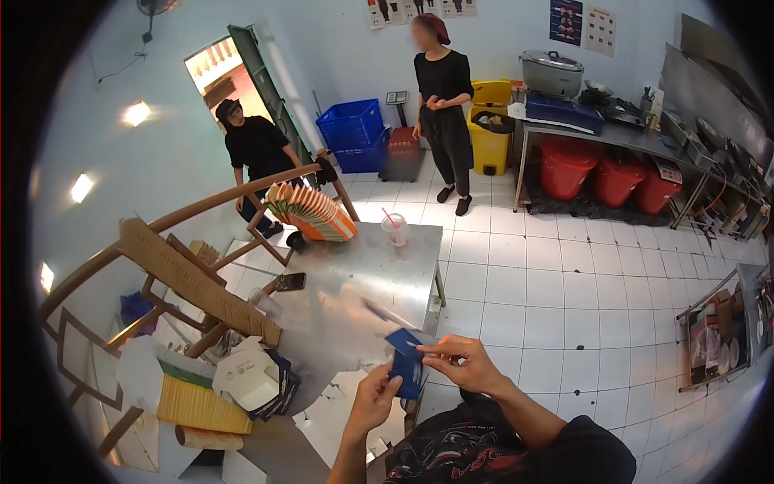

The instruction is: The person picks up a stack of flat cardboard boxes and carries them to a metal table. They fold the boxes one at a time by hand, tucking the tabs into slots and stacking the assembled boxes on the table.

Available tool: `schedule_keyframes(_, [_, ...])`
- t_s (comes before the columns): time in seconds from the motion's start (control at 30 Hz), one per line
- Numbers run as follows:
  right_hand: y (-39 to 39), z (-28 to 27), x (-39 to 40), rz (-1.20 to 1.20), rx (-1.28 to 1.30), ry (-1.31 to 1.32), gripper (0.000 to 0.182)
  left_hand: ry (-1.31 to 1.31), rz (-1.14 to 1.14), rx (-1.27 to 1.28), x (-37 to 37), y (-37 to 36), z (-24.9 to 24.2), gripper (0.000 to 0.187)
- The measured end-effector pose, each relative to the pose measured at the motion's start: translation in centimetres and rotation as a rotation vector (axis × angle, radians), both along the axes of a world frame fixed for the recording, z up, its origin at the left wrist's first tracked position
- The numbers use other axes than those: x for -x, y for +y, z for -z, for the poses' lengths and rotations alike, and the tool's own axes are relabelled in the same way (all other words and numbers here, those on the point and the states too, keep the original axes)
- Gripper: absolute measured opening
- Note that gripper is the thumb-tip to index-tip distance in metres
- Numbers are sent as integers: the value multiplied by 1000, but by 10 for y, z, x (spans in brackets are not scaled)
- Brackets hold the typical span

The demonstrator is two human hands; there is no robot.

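Just above the steel table's near right corner, I hold a dark blue folded piece of card (pixel 409 371) with small white print. My left hand (pixel 374 401) is closed on its lower left edge. The fingers of my right hand (pixel 459 363) pinch its upper right side, where a pale edge shows. Below my left hand lie flat white cardboard box blanks (pixel 330 415) with cut slots. A blurred pale shape crosses the table just beyond the card, and I cannot make out what it is.
On the steel table (pixel 419 242) stand a cup with a red straw (pixel 394 230), a stack of orange-and-green cartons (pixel 310 211) and a phone (pixel 290 281). White boxes (pixel 248 375) and a yellow stack (pixel 201 403) lie left. A brown railing (pixel 201 198) runs behind. Two people stand beyond.
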State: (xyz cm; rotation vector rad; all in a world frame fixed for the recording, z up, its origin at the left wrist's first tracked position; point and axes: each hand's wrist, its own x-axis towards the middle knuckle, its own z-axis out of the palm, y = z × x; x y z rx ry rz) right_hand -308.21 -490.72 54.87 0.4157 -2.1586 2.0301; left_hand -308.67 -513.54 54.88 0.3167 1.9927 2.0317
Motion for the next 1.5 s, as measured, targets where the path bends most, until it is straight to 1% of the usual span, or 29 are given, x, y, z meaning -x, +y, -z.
schedule_keyframes(0.03, [2,2,0,6,2,5,30,85,86,180,-1,-2,-3,32])
schedule_keyframes(0.07, [4,4,0,12,-127,-13,33,169,170,361,-4,-3,-9,32])
schedule_keyframes(0.1, [6,4,1,19,-255,-30,36,221,186,437,-5,1,-21,30])
schedule_keyframes(0.13, [7,2,2,22,-250,-25,36,227,187,441,-3,2,-23,30])
schedule_keyframes(0.2, [11,-6,0,-25,-347,-183,37,331,190,504,-1,3,-26,29])
schedule_keyframes(0.23, [13,0,1,-23,-343,-180,37,334,192,507,0,3,-25,29])
schedule_keyframes(0.3, [15,14,3,-77,-289,3,41,319,209,536,4,0,-23,29])
schedule_keyframes(0.43, [12,11,5,45,-162,52,38,241,265,546,7,-3,-37,29])
schedule_keyframes(0.5, [20,1,7,-55,-159,-125,31,506,305,694,7,-3,-40,31])
schedule_keyframes(0.53, [20,2,7,-59,-157,-126,31,503,303,696,5,-1,-40,31])
schedule_keyframes(0.6, [22,7,9,-56,-46,-169,27,473,132,731,2,8,-39,33])
schedule_keyframes(0.63, [19,12,9,-65,-51,-171,27,467,123,729,-1,11,-42,33])
schedule_keyframes(0.7, [9,20,8,210,220,-243,27,665,39,706,-7,14,-51,43])
schedule_keyframes(0.73, [6,20,7,183,210,-254,27,646,14,710,-7,14,-48,43])
schedule_keyframes(0.8, [2,19,1,253,191,-283,28,757,34,909,-9,10,-29,52])
schedule_keyframes(0.83, [-4,16,-1,323,113,-246,28,823,-45,881,-9,11,-21,49])
schedule_keyframes(0.9, [-9,-1,-4,373,-168,-112,25,833,-109,807,-12,11,-22,44])
schedule_keyframes(1.03, [-25,-21,-1,217,-194,10,21,842,-140,688,-21,6,-20,47])
schedule_keyframes(1.1, [-24,-29,2,-42,-294,1,18,928,-125,655,-24,-6,-19,53])
schedule_keyframes(1.13, [-24,-28,4,-64,-308,-3,18,913,-147,652,-28,-12,-17,53])
schedule_keyframes(1.2, [-28,-24,8,-271,-339,46,13,834,-142,652,-39,-25,-13,60])
schedule_keyframes(1.23, [-41,-29,4,-260,-196,15,10,817,-171,653,-47,-28,-10,60])
schedule_keyframes(1.27, [-49,-27,1,-293,-204,13,10,746,-254,643,-53,-29,-9,63])
schedule_keyframes(1.33, [-67,-15,-11,55,-133,-9,14,615,-434,633,-60,-32,-8,68])
schedule_keyframes(1.37, [-78,5,-22,243,-97,-114,32,602,-539,605,-66,-31,9,68])
schedule_keyframes(1.4, [-93,7,-29,187,-95,-108,32,601,-636,597,-73,-27,12,66])
schedule_keyframes(1.43, [-110,8,-35,176,-14,-185,42,586,-644,541,-79,-22,27,65])
schedule_keyframes(1.47, [-126,10,-41,171,61,-270,53,581,-553,453,-90,-19,45,66])
schedule_keyframes(1.5, [-128,20,-38,85,269,-541,62,581,-536,488,-99,-23,38,64])
